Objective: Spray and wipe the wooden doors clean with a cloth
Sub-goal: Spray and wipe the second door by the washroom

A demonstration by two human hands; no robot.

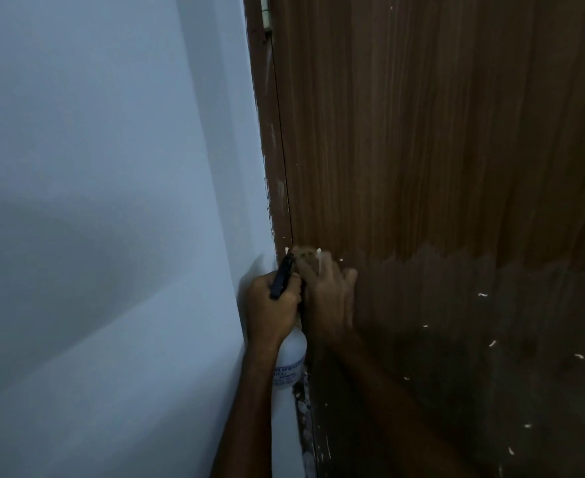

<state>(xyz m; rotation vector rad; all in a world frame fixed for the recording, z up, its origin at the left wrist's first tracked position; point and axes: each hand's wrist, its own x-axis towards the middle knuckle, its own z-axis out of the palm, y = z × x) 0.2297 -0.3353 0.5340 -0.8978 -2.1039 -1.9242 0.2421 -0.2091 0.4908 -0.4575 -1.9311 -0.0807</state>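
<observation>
The left hand (277, 305) is wrapped round the neck of a white spray bottle (291, 360), fingers curled tight about it just under the black trigger head (282, 276), which sticks up and out of the top of the fist. The bottle's body hangs below the hand, its label partly readable but too blurred to make out.

Right beside that fist, almost touching it, the right hand (329, 294) lies against the wooden door (439, 150). Its fingers are stretched out and pointing upward, pressing a pale, crumpled cloth (310, 258) onto the wood; only a bit of the cloth peeps out above the fingertips, level with the trigger head. I cannot tell how much of it is under the palm.

Both hands work close to the door's left edge, where it meets the brown frame (266, 132) and the pale wall (94, 167). Above the hands the wood looks lighter and streaked; below and to the right of them it is darker, dotted with small white flecks (482, 294). High above, a hinge (266, 12) shows on the frame.
</observation>
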